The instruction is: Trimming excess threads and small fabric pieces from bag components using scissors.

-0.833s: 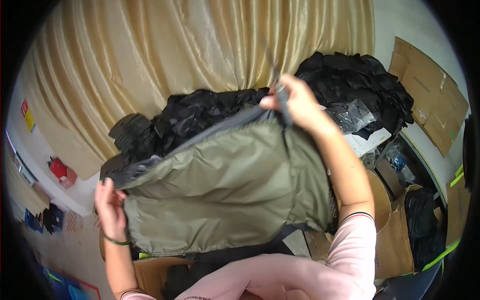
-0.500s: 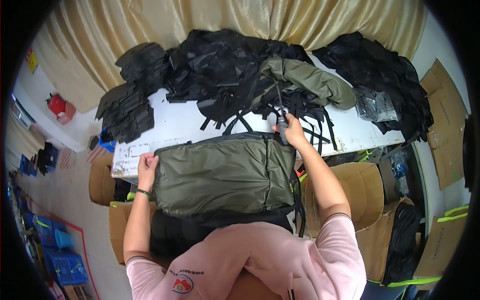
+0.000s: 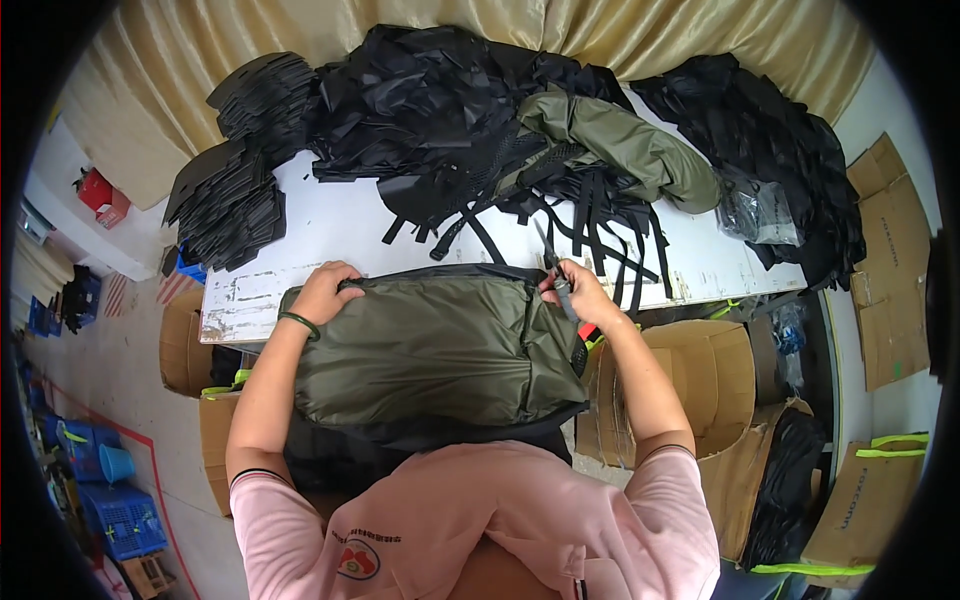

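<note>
A dark olive-green bag (image 3: 420,345) with black trim and a black underside lies in front of me, its far edge against the near edge of the white table. My left hand (image 3: 332,290) has closed on the bag's far left edge, thumb and fingers gripping it. At the far right corner, my right hand (image 3: 580,293) holds a slim tool with a grey handle (image 3: 564,298) and a long dark shaft pointing away from me; its exact kind is unclear. The right fingertips also touch the bag's edge there.
Heaps of black fabric pieces (image 3: 420,110) and a second olive bag (image 3: 640,150) with loose black straps cover the back of the white table (image 3: 340,225). Stacked black panels (image 3: 225,205) stand at left, a clear plastic packet (image 3: 760,212) at right. Cardboard boxes (image 3: 700,380) sit below the table.
My left hand has moved from the bag's left side onto its far edge and gripped it. My right hand has come slightly nearer, down to the bag's corner, still with the grey-handled tool.
</note>
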Available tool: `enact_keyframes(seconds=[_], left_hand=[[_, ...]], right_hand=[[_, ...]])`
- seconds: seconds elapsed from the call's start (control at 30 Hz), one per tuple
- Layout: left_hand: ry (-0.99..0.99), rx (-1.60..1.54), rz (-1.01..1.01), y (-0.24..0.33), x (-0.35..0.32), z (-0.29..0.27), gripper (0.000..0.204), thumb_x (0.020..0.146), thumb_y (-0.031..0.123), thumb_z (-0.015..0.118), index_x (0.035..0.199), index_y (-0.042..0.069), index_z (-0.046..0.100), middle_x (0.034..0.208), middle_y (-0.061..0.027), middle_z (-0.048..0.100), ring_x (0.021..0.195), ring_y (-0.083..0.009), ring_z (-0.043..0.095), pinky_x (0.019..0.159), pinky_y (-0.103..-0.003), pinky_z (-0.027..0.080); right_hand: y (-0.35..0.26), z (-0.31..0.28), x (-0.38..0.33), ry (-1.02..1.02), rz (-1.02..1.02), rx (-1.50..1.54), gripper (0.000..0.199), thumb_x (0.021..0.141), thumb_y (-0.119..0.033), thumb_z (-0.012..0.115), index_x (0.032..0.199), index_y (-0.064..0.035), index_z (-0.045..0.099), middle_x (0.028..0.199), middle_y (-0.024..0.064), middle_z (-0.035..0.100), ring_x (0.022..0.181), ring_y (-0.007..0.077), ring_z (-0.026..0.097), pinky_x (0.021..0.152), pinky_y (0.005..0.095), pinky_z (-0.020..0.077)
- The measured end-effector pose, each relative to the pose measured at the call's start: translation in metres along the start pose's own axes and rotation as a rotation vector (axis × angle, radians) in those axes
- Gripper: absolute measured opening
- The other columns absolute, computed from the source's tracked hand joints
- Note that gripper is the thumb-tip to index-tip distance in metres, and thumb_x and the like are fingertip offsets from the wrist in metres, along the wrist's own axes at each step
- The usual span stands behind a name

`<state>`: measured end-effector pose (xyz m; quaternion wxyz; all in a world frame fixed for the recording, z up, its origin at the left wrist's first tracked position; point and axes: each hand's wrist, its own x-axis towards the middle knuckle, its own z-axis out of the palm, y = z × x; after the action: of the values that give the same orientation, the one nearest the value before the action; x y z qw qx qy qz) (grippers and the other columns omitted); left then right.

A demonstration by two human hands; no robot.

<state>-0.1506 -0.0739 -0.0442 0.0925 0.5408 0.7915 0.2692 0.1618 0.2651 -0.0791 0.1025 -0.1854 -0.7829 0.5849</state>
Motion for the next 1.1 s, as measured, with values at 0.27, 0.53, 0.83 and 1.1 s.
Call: enact_keyframes(seconds=[0.27, 0.53, 0.83, 1.1], left_hand=[[-0.373, -0.682, -0.384, -0.035, 0.011, -0.014, 0.007, 0.085, 0.007, 0.068, 0.082, 0.006, 0.061, 0.072, 0.0086, 0.053, 0.067, -0.0018, 0.047, 0.063, -0.019, 0.039], [-0.495, -0.804, -0.491, -0.057, 0.020, -0.005, 0.006, 0.087, 0.010, 0.066, 0.085, 0.004, 0.064, 0.080, 0.0062, 0.061, 0.074, -0.0025, 0.052, 0.070, -0.020, 0.043], [-0.065, -0.445, 0.077, 0.049, 0.078, 0.041, 0.022, 0.081, 0.019, 0.069, 0.095, 0.004, 0.062, 0.089, -0.0093, 0.060, 0.083, -0.0224, 0.059, 0.075, -0.031, 0.048], [-0.126, -0.374, 0.408, 0.149, 0.123, 0.144, 0.016, 0.085, 0.017, 0.065, 0.095, 0.004, 0.063, 0.089, -0.0070, 0.063, 0.086, -0.0185, 0.060, 0.078, -0.030, 0.047]], right_hand=[[-0.036, -0.027, -0.007, -0.118, 0.146, 0.137, 0.020, 0.082, 0.001, 0.068, 0.092, -0.0048, 0.051, 0.084, -0.0013, 0.056, 0.075, 0.0052, 0.052, 0.066, 0.0206, 0.0447], [-0.046, -0.034, 0.009, -0.179, 0.147, -0.020, 0.020, 0.081, 0.000, 0.069, 0.090, -0.0049, 0.052, 0.082, -0.0023, 0.055, 0.075, 0.0061, 0.050, 0.071, 0.0214, 0.0430], [-0.033, -0.033, 0.017, -0.148, 0.193, 0.025, 0.021, 0.079, 0.002, 0.068, 0.092, -0.0049, 0.053, 0.082, -0.0030, 0.055, 0.076, 0.0056, 0.050, 0.071, 0.0211, 0.0429], [-0.036, -0.032, 0.004, -0.128, 0.155, 0.121, 0.022, 0.080, 0.005, 0.067, 0.096, -0.0023, 0.053, 0.088, -0.0013, 0.055, 0.080, 0.0058, 0.053, 0.076, 0.0215, 0.0474]])
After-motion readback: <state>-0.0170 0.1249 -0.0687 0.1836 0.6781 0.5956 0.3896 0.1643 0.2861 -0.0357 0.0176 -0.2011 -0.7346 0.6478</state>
